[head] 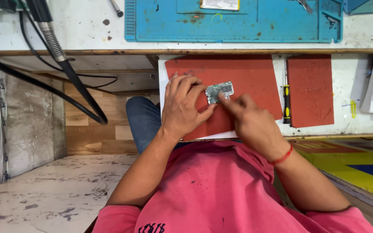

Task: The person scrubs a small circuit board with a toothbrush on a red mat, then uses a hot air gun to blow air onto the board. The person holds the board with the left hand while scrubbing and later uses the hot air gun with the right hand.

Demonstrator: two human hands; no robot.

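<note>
Head view looks down on two bare hands meeting over a small green circuit board (pixel 219 91) that lies on a red mat (pixel 242 77), near the middle of the frame. From the board, the left hand (pixel 184 108) sits at about eight o'clock, its fingers (pixel 185 84) spread apart and pressed flat on the mat, with fingertips and thumb touching the board's left edge. At about four o'clock, the right hand (pixel 251 123) has its fingers curled together, the index tip pressing on the board's lower right corner. A red thread band (pixel 282 156) circles that wrist. At three o'clock from the board, a screwdriver (pixel 286 101) with a yellow and black handle lies upright between the mat and a second red mat (pixel 311 88). At twelve o'clock a blue work mat (pixel 234 21) rests on the white surface (pixel 87 26).
</note>
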